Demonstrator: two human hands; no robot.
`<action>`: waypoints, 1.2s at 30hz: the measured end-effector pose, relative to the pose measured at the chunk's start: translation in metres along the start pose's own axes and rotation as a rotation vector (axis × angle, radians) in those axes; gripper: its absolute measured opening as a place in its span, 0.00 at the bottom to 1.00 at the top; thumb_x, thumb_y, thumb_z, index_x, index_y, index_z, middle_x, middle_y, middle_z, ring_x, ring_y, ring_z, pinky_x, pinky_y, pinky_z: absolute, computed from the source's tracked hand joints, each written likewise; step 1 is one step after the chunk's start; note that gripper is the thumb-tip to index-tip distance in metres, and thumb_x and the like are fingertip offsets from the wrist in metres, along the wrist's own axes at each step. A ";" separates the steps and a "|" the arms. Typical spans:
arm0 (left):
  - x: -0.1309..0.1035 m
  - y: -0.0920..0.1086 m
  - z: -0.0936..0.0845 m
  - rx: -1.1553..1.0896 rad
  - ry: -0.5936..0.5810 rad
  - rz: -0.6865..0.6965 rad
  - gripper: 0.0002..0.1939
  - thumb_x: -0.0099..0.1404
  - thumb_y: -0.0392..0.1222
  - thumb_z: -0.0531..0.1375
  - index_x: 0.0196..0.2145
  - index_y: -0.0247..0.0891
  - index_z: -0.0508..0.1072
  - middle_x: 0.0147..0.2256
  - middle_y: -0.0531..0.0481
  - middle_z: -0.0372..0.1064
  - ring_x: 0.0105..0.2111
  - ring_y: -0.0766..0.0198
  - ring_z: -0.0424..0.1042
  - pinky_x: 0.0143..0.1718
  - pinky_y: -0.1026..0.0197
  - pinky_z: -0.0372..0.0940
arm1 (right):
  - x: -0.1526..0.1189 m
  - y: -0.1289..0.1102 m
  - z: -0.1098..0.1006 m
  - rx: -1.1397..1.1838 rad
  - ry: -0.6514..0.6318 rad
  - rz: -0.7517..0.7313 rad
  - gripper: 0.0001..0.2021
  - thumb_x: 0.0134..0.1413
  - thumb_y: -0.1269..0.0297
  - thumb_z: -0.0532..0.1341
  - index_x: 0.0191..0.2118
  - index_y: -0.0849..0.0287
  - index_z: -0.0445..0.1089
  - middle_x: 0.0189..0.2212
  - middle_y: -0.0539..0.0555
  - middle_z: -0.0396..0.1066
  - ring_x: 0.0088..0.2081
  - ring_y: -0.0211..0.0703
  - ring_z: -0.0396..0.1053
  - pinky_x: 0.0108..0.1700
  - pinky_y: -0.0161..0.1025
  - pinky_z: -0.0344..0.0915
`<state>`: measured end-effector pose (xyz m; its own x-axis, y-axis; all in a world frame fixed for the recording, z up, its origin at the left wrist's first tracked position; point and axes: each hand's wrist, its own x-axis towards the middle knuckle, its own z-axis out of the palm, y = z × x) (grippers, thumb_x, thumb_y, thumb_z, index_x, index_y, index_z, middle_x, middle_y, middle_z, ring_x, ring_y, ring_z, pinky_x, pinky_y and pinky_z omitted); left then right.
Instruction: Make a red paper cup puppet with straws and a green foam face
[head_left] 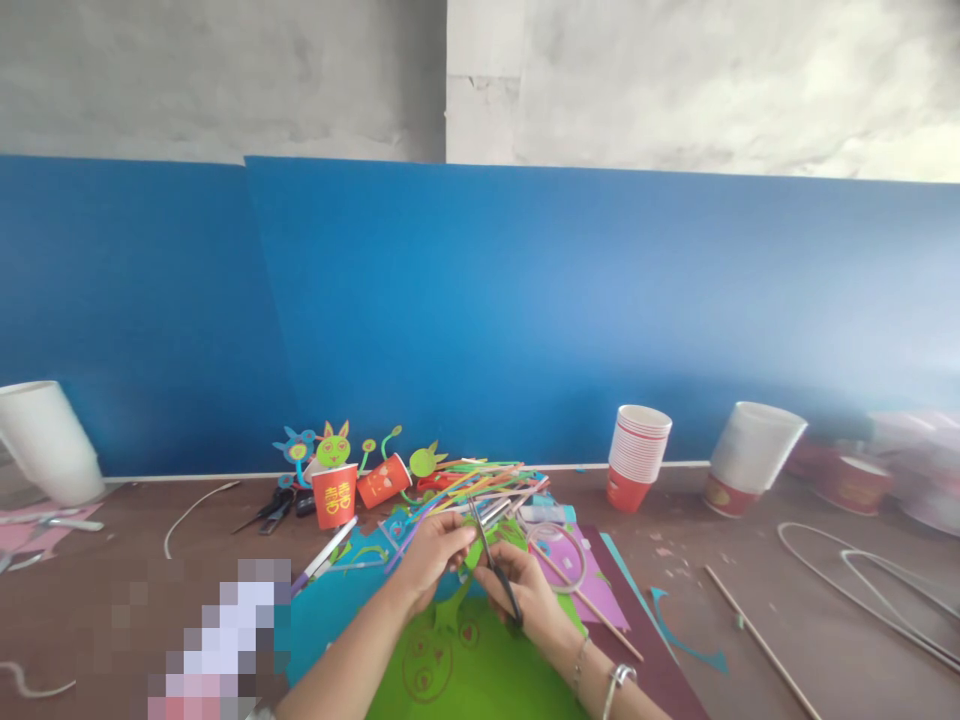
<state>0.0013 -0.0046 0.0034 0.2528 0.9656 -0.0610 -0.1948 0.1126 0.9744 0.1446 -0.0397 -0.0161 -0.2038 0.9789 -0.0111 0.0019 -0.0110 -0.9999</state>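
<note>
My right hand (525, 590) grips a pair of black-handled scissors (495, 568), their blades pointing up and away from me. Just left of the blades, my left hand (439, 548) pinches a small piece of green paper (453, 603), partly hidden by the fingers. Both hands are above a green sheet (487, 675). On this sheet, a face in a circle (427, 665) and a smaller circle with a heart (468, 634) are drawn. A blue sheet (315, 620) lies beneath on the left.
Behind my hands lies a pile of coloured pipe cleaners (487, 480). Decorated red paper cups (334, 497) are at the back left, beside black scissors (274, 510). Stacked cups (637, 450) stand right, near a wooden stick (757, 635). A blue partition (480, 300) closes off the back.
</note>
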 end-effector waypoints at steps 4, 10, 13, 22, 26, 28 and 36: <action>-0.001 0.001 0.001 -0.017 -0.004 0.006 0.13 0.48 0.44 0.65 0.18 0.37 0.64 0.15 0.59 0.59 0.16 0.74 0.53 0.20 0.66 0.44 | 0.000 -0.001 0.000 -0.004 0.007 -0.015 0.21 0.36 0.49 0.70 0.26 0.59 0.63 0.11 0.40 0.56 0.11 0.27 0.51 0.13 0.28 0.45; -0.002 0.000 0.004 -0.038 0.025 0.024 0.13 0.49 0.45 0.64 0.21 0.36 0.64 0.15 0.61 0.56 0.15 0.75 0.52 0.19 0.68 0.44 | 0.000 0.000 0.000 -0.002 0.026 -0.012 0.21 0.37 0.48 0.69 0.26 0.59 0.64 0.11 0.40 0.56 0.12 0.28 0.52 0.14 0.28 0.47; -0.004 0.000 0.006 -0.029 0.033 0.035 0.12 0.51 0.46 0.64 0.23 0.36 0.66 0.17 0.59 0.62 0.15 0.74 0.56 0.17 0.68 0.45 | 0.000 0.003 0.000 -0.005 0.026 -0.019 0.21 0.39 0.47 0.68 0.27 0.59 0.64 0.11 0.40 0.56 0.12 0.28 0.52 0.14 0.28 0.47; -0.005 0.001 0.008 -0.058 -0.010 0.018 0.11 0.50 0.44 0.64 0.22 0.35 0.66 0.19 0.54 0.68 0.17 0.72 0.63 0.19 0.68 0.54 | 0.000 0.001 0.000 0.008 -0.011 -0.038 0.25 0.38 0.42 0.67 0.30 0.61 0.66 0.13 0.43 0.60 0.14 0.29 0.54 0.16 0.29 0.51; -0.005 0.001 0.008 -0.071 -0.016 0.017 0.12 0.50 0.44 0.64 0.22 0.35 0.65 0.19 0.54 0.68 0.17 0.72 0.63 0.19 0.69 0.55 | 0.000 0.001 0.000 -0.003 0.003 -0.029 0.24 0.39 0.43 0.67 0.29 0.61 0.66 0.12 0.41 0.57 0.13 0.28 0.52 0.15 0.28 0.49; -0.005 0.002 0.007 -0.075 -0.016 0.015 0.12 0.50 0.44 0.64 0.22 0.35 0.65 0.19 0.54 0.68 0.17 0.72 0.63 0.19 0.69 0.54 | 0.000 0.001 0.000 -0.006 0.004 -0.025 0.23 0.38 0.43 0.67 0.29 0.60 0.66 0.12 0.41 0.57 0.13 0.28 0.52 0.15 0.28 0.49; -0.006 0.003 0.006 -0.067 0.001 0.019 0.12 0.50 0.44 0.65 0.21 0.35 0.66 0.18 0.55 0.67 0.17 0.72 0.63 0.20 0.68 0.54 | 0.001 0.002 0.000 -0.004 0.019 -0.030 0.21 0.39 0.46 0.68 0.27 0.59 0.64 0.11 0.40 0.56 0.12 0.28 0.51 0.14 0.28 0.46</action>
<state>0.0050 -0.0111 0.0078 0.2473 0.9680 -0.0429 -0.2629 0.1097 0.9586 0.1444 -0.0383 -0.0183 -0.1856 0.9825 0.0185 -0.0004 0.0188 -0.9998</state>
